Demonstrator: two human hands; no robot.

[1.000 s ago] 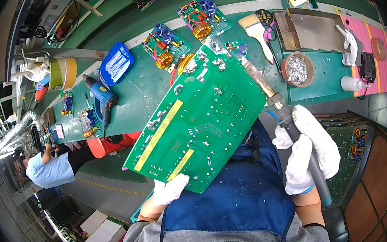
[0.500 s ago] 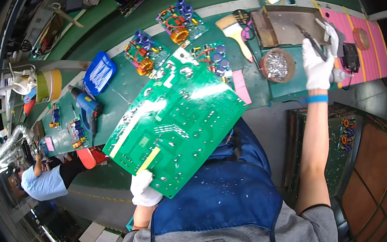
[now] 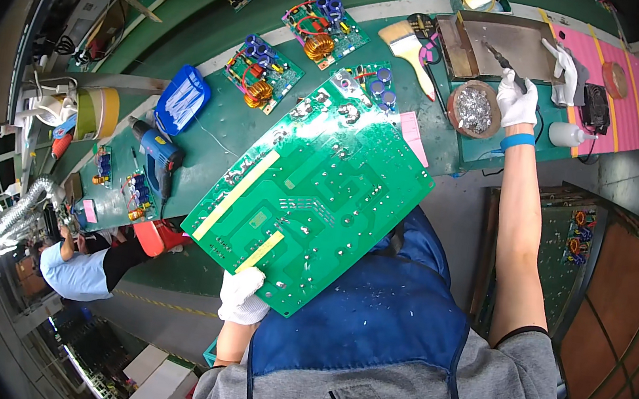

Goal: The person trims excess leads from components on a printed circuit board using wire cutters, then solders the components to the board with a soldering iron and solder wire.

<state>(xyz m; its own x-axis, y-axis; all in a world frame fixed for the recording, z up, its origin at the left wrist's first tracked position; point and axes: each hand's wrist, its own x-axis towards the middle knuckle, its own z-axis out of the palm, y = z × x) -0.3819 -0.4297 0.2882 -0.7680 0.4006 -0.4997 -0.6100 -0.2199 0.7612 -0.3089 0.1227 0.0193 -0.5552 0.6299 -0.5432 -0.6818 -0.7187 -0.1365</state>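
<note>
In my gloved left hand (image 3: 244, 295) is the lower corner of a large green circuit board (image 3: 310, 214), its solder side facing up and two yellow strips along it. The board is tilted above my lap and the bench edge. My gloved right hand (image 3: 516, 104) is closed round the dark handle of a soldering iron (image 3: 498, 55), whose tip points up and left over a metal tray (image 3: 507, 35). Just left of this hand stands a round tub (image 3: 474, 111) of silvery bits. A white glove-like thing (image 3: 565, 74) lies to its right.
Populated circuit boards (image 3: 262, 73) stand on the green bench beyond the held board. A brush (image 3: 408, 49), a blue heat gun (image 3: 156, 154), a blue tray (image 3: 182, 100) and a white bottle (image 3: 567, 134) lie around. A co-worker (image 3: 79, 270) is at far left; a rack (image 3: 570, 238) stands right.
The held board has shifted slightly right and up in view, its glare moving. My right hand has moved down toward the tub with the soldering iron, away from the white glove-like thing.
</note>
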